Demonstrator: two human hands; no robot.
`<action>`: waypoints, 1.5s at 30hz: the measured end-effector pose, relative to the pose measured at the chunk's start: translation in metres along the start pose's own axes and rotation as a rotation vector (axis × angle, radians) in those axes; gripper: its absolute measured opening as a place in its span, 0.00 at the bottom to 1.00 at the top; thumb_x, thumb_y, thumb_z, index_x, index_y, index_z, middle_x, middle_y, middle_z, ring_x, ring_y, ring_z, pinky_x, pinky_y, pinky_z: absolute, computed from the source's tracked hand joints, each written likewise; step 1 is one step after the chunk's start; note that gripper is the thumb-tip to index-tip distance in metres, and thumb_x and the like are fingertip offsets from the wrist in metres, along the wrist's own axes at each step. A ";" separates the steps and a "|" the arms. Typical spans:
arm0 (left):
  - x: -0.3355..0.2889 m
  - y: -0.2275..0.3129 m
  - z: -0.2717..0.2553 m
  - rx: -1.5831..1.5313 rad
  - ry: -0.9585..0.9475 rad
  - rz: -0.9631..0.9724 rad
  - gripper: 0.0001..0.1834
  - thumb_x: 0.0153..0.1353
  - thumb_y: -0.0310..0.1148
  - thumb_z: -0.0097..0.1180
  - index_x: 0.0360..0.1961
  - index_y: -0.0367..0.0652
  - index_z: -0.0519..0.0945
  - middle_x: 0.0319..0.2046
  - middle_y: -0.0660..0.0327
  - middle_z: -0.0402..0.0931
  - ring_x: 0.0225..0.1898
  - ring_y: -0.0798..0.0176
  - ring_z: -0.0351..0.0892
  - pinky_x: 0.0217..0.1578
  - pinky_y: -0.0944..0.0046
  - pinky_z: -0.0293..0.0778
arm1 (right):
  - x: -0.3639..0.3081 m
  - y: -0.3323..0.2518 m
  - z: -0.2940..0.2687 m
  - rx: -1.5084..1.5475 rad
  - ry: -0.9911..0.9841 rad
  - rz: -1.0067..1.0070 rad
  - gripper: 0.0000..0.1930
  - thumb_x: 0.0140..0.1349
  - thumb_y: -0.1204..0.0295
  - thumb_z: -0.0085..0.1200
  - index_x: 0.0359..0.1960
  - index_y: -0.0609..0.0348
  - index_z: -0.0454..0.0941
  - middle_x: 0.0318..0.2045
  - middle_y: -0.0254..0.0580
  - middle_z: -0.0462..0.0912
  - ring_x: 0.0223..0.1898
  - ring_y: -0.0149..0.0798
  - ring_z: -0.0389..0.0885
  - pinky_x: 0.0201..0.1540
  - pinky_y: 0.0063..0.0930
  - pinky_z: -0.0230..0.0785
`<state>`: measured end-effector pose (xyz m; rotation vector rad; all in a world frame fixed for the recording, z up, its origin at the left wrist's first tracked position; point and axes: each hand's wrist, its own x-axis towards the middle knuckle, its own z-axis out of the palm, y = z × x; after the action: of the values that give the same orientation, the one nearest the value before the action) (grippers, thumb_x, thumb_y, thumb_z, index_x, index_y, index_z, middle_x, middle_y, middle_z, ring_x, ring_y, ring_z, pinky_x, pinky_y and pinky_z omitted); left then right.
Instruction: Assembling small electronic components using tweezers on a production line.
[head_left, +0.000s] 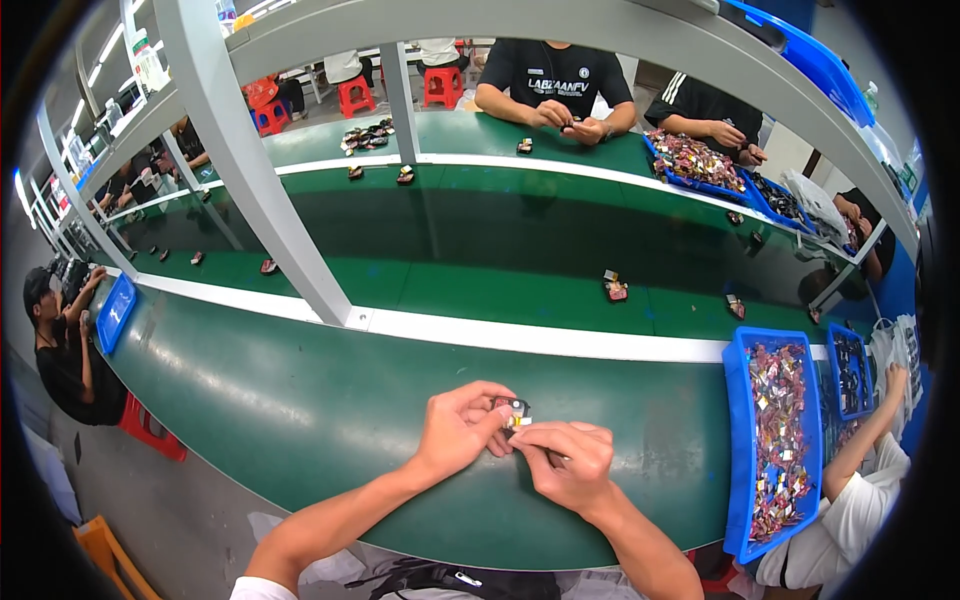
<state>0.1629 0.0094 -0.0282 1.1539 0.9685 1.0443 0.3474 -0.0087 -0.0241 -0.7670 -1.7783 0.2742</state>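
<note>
My left hand (450, 432) is closed round a small black electronic housing (513, 405), held just above the green worktop. A small white and yellow piece (520, 422) shows at the housing's near side. My right hand (573, 462) pinches at this piece, thumb and forefinger pressed together against the housing. The fingers hide most of the housing, so I cannot see how the piece is joined to it.
To the right stands a blue bin (738, 470) of small reddish parts with white tabs. Beyond the white rail (520, 340), a green conveyor belt (450, 285) carries scattered assemblies, including one (615, 287) ahead. A grey post (250, 170) rises left. Co-workers sit opposite and at both sides.
</note>
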 end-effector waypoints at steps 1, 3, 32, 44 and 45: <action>0.004 0.001 -0.002 -0.004 0.019 0.014 0.11 0.69 0.20 0.54 0.51 0.29 0.78 0.31 0.53 0.83 0.26 0.63 0.86 0.25 0.66 0.84 | 0.003 0.001 -0.001 -0.002 0.022 -0.017 0.08 0.48 0.85 0.69 0.28 0.59 0.85 0.28 0.40 0.89 0.15 0.28 0.78 0.18 0.19 0.65; 0.026 0.008 -0.010 -0.007 0.103 0.064 0.10 0.69 0.20 0.54 0.50 0.29 0.78 0.30 0.52 0.82 0.25 0.59 0.87 0.24 0.65 0.84 | 0.009 -0.004 -0.006 -0.014 0.084 0.013 0.09 0.48 0.84 0.69 0.30 0.59 0.85 0.28 0.40 0.89 0.20 0.32 0.83 0.21 0.21 0.70; 0.228 0.019 0.093 0.691 0.228 -0.172 0.23 0.49 0.39 0.79 0.15 0.33 0.79 0.15 0.58 0.77 0.14 0.66 0.74 0.17 0.64 0.70 | -0.004 0.011 0.006 -0.038 0.064 0.023 0.07 0.49 0.81 0.71 0.29 0.58 0.85 0.28 0.40 0.89 0.21 0.37 0.86 0.21 0.25 0.73; 0.150 0.049 0.023 0.262 -0.084 -0.207 0.16 0.56 0.33 0.74 0.26 0.33 0.79 0.22 0.57 0.81 0.17 0.66 0.80 0.14 0.70 0.69 | -0.006 0.011 0.003 -0.053 0.048 0.064 0.06 0.53 0.76 0.71 0.30 0.55 0.85 0.29 0.36 0.89 0.21 0.38 0.85 0.24 0.26 0.75; 0.133 0.054 0.011 0.294 -0.063 -0.194 0.15 0.58 0.32 0.72 0.28 0.32 0.79 0.24 0.55 0.83 0.18 0.65 0.82 0.14 0.70 0.70 | -0.006 0.009 0.004 -0.034 0.054 0.068 0.06 0.52 0.76 0.71 0.30 0.55 0.85 0.29 0.36 0.89 0.21 0.38 0.85 0.24 0.26 0.75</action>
<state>0.1987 0.1410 0.0188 1.2940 1.1851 0.7222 0.3476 -0.0048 -0.0350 -0.8525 -1.7121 0.2659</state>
